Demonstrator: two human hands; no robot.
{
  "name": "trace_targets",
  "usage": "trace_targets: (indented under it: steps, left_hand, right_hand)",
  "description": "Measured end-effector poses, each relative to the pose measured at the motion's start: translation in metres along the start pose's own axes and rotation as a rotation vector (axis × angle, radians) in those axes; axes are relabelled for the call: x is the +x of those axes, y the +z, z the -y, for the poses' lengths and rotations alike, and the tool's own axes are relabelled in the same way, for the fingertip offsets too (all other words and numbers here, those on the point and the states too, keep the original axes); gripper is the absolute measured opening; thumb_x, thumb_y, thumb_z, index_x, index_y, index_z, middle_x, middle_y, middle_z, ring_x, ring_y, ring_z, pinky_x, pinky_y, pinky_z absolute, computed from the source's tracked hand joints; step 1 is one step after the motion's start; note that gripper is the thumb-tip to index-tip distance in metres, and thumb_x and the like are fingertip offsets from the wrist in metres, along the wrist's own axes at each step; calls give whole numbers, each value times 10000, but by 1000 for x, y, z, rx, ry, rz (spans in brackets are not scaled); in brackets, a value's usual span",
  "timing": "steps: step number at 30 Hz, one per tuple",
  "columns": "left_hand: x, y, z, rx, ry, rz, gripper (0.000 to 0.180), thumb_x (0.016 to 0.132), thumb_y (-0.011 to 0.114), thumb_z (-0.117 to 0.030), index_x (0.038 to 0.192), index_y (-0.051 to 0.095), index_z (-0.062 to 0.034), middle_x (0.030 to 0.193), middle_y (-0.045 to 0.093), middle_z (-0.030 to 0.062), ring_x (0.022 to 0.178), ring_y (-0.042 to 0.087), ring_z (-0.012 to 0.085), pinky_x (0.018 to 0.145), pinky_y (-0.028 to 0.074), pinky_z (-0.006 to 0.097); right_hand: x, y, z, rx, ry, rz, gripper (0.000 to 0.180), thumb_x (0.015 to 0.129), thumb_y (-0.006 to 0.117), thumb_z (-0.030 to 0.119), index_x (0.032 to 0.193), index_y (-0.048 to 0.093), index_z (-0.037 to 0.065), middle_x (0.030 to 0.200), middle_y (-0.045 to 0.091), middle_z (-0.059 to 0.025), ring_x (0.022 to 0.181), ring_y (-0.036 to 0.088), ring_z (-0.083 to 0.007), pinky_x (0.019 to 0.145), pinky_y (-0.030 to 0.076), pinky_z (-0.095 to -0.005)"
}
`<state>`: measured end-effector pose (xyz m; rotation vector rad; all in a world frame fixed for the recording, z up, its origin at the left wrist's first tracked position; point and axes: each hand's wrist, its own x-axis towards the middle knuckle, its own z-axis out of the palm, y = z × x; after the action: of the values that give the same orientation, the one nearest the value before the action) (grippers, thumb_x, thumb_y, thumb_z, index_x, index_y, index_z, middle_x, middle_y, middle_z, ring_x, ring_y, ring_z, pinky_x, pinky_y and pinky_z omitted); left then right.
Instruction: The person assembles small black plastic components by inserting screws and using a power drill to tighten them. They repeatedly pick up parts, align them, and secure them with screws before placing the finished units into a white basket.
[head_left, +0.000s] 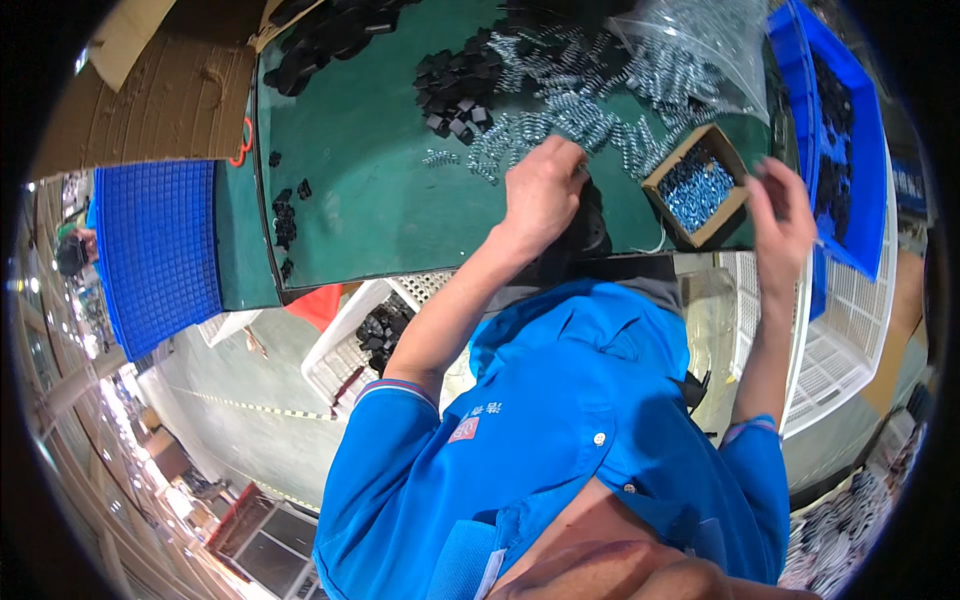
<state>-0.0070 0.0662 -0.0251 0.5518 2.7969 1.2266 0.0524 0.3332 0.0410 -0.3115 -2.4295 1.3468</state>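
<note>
My left hand (545,192) is closed, fingertips pinched together, over the near part of the green table, just in front of the loose springs. Whatever it holds is hidden by the fingers. A dark object (592,228) lies right beside and below it at the table edge; its kind is unclear. My right hand (785,215) is raised at the right side of a small cardboard box (741,205), thumb and fingers apart and slightly blurred. Inside the box are many small shiny metal parts (697,192). Metal coil springs (570,120) are spread beyond my left hand.
Black plastic pieces (458,88) form a heap left of the springs. A clear plastic bag (715,45) of springs lies at the far right. Blue bins (850,235) (160,255) flank the green table (370,200). White crates (325,350) stand below, and a brown carton (150,110) at far left.
</note>
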Motion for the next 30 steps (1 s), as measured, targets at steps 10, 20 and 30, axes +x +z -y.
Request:
trace_targets:
  steps: [10,20,30]
  left_hand:
    - [-30,-17,4,-108,-104,-27,323,764,751,-132,1058,663,-32,1022,616,142,909,614,334,795,510,391]
    - [-50,-36,42,-591,-355,-464,342,845,680,-76,1170,631,19,1015,630,139,932,657,200,748,542,307]
    - [-46,-35,18,-1389,-285,-300,281,930,610,-36,1201,607,38,1077,662,92,930,650,161,764,574,311]
  right_hand:
    - [77,261,73,-558,-515,764,413,719,756,439,749,712,30,684,671,-148,671,667,-343,633,517,-430]
    - [59,238,48,-75,-385,732,233,792,710,171,952,674,5,827,677,-84,752,651,-172,688,519,-307]
    - [21,161,78,291,-416,752,209,797,686,65,985,634,-10,891,623,-50,707,619,-110,600,496,-235]
